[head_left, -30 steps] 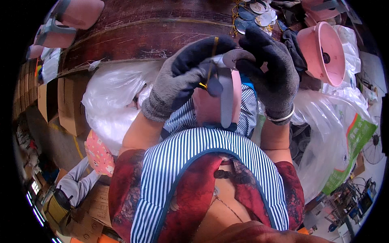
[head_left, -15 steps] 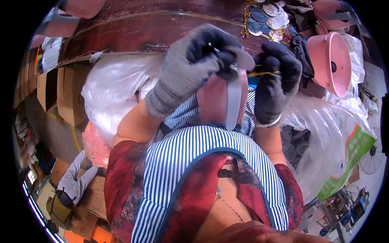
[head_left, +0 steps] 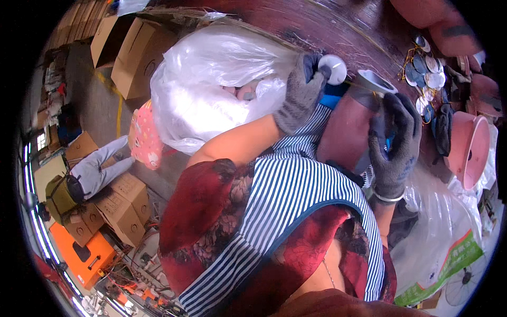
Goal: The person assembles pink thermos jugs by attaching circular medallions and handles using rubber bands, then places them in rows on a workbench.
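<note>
My left hand [head_left: 302,95], in a grey glove with a dark palm, pinches a small round whitish disc [head_left: 334,69] by its edge. In front of my striped apron leans a dull pink-brown plastic pot [head_left: 344,127] with a grey flared rim [head_left: 378,82]. My right hand [head_left: 396,142], in the same kind of glove, is beside the pot's right side. Its fingers are curved and apart from the thumb, with nothing plainly held. A thin yellow tie [head_left: 377,94] shows at the rim near its fingertips. Whether those fingers touch the pot is hard to make out.
Discs with yellow ties [head_left: 425,74] lie on the dark red table [head_left: 348,31]. A dark cloth [head_left: 443,129] and a pink bucket [head_left: 470,150] are at right. Plastic bags [head_left: 211,90] flank me. At left are cartons [head_left: 134,58], a person [head_left: 97,169] and an orange machine [head_left: 82,253].
My view has turned. My hands have moved apart: the left holds the disc up, the right has opened beside the pot. The yellow tie by my right fingers now shows at the rim.
</note>
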### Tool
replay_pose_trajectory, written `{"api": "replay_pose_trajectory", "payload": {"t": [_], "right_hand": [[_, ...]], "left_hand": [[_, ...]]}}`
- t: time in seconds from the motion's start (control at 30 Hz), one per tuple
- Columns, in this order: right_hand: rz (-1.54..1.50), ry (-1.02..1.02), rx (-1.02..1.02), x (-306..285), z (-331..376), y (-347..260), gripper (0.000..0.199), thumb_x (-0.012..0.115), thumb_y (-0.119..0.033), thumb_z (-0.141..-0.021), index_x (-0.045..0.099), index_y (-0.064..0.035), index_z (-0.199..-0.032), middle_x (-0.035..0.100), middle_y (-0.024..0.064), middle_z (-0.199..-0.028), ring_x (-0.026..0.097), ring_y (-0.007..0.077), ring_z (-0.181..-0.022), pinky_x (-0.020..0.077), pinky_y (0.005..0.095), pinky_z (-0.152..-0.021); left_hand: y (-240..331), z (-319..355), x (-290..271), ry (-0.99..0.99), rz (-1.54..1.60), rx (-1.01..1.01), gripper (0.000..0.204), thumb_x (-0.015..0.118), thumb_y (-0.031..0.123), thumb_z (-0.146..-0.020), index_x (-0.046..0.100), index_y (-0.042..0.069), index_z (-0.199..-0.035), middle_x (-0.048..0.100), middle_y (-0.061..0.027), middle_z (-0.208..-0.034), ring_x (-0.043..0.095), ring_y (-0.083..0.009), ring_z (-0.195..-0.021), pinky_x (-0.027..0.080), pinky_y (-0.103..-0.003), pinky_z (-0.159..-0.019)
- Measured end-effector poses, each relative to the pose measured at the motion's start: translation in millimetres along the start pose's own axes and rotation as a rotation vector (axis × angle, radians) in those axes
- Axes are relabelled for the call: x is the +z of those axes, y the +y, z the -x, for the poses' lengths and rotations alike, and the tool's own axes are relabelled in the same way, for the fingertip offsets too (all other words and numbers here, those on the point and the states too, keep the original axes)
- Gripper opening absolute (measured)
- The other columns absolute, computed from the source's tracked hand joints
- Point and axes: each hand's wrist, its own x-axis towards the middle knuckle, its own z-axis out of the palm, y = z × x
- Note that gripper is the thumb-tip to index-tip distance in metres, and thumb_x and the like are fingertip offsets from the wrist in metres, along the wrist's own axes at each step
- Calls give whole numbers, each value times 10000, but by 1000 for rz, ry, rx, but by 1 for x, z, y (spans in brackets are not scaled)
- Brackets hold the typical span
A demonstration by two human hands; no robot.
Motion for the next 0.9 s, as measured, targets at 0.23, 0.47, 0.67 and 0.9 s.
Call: {"api": "replay_pose_trajectory", "payload": {"t": [0.23,0.47,0.67,0.9], "right_hand": [[-24,2,134,-3,11,10,535,621,-126,-831,546,-64,-1357,538,165,-1386,539,329,-1250,417,419,-1050],[-132,111,107,2,29,4,514,583,-57,-836,558,-55,-1349,592,158,-1338,571,308,-1225,424,377,-1042],[-398,283,60,-11,48,-14,423,658,-13,-835,622,-16,-1257,656,149,-1243,633,279,-1110,473,372,-968],[-536,415,107,-7,77,-1,419,664,53,-812,615,7,-1226,652,177,-1224,618,257,-1153,486,353,-959]], "left_hand": [[42,19,-97,-745,-419,268,330,653,145,-906,629,33,-1216,694,-94,-1077,654,-175,-938,522,-308,-890],[-75,-51,-235,-372,-1621,-36,511,552,494,-855,737,22,-923,691,-246,-1001,672,-394,-977,506,-463,-885],[-80,-51,-234,-578,-1717,-5,273,522,210,-879,666,12,-1002,680,-244,-1035,647,-417,-1002,495,-479,-879],[54,-15,-214,-386,-1021,-127,327,643,266,-803,710,97,-1075,707,-175,-911,679,-322,-819,524,-395,-791]]}}
